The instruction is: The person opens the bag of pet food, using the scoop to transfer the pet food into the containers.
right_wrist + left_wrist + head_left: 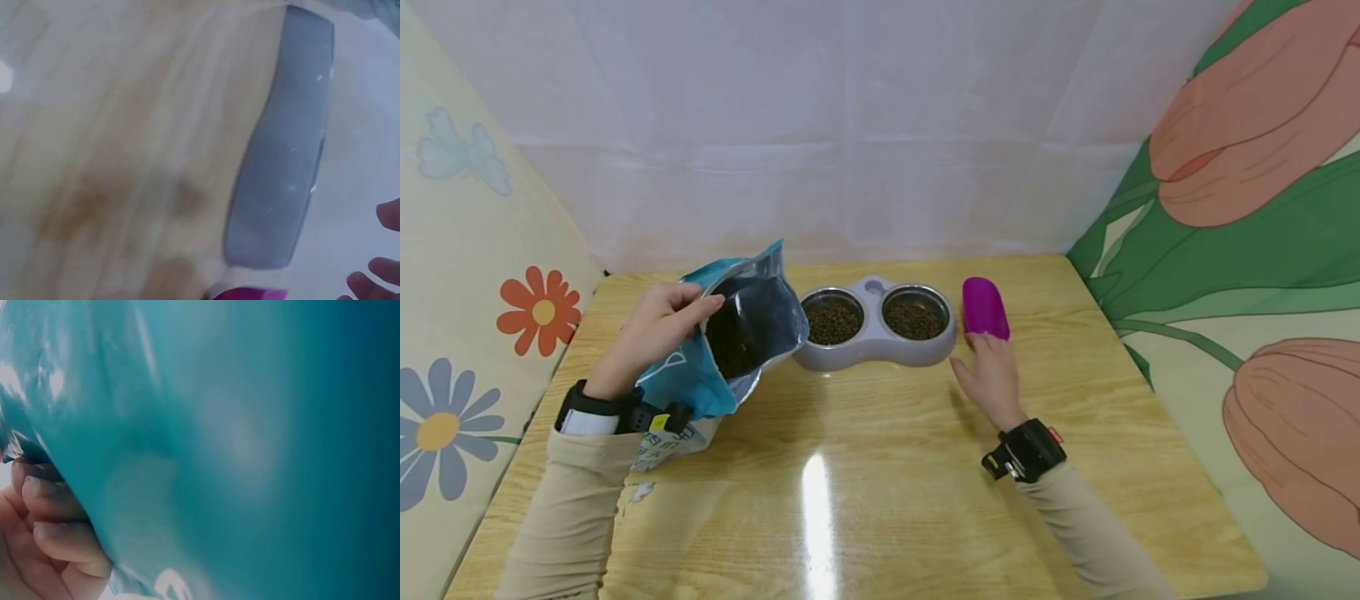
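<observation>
With thumb and fingers my left hand (666, 325) pinches the rim of a blue pet food bag (681, 383). The bag's mouth gapes, showing a silvery lining and dark kibble deep inside. Blue film fills most of the left wrist view, with curled fingers (59, 531) at its edge. On the right, my right hand (992, 375) reaches to the near end of a purple scoop (985, 308), fingertips right at it and thumb apart. Its fingers (381, 275) look spread in the right wrist view. The scoop's handle is hidden by the hand.
Between the hands stands a grey double bowl holder (874, 342) with two metal bowls, each holding brown kibble (916, 318). They sit on a wood-grain table (880, 450). A white sheet (850, 150) hangs behind, and painted panels flank both sides.
</observation>
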Available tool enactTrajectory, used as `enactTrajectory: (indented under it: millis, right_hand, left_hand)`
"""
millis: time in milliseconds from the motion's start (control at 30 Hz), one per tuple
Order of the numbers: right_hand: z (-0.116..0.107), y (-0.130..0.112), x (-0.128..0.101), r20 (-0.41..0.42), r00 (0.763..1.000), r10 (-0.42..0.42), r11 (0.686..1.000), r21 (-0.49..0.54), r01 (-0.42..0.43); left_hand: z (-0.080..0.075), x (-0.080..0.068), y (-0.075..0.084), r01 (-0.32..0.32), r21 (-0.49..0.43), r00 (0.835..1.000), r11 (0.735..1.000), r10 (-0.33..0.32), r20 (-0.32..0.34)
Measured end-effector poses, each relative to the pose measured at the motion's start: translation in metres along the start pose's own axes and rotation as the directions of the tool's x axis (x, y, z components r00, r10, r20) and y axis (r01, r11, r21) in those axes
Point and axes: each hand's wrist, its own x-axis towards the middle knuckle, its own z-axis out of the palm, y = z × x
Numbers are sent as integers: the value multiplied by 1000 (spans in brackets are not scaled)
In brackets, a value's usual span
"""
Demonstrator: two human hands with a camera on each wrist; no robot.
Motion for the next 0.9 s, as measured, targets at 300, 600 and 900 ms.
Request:
enactTrajectory:
  millis: [300, 600, 900]
  right_hand:
    - [-1, -31, 13, 43, 999, -16, 999, 43, 14]
    - [2, -68, 30, 58, 996, -68, 989, 135, 59]
    - [11, -104, 44, -23, 986, -166, 962, 217, 166]
  left_hand:
    - [0, 0, 1, -3, 9, 1000, 1000, 3, -4]
    - [1, 0, 0, 6, 15, 1000, 1000, -6, -10]
    - [2, 1, -1, -6, 25, 1000, 1000, 6, -20]
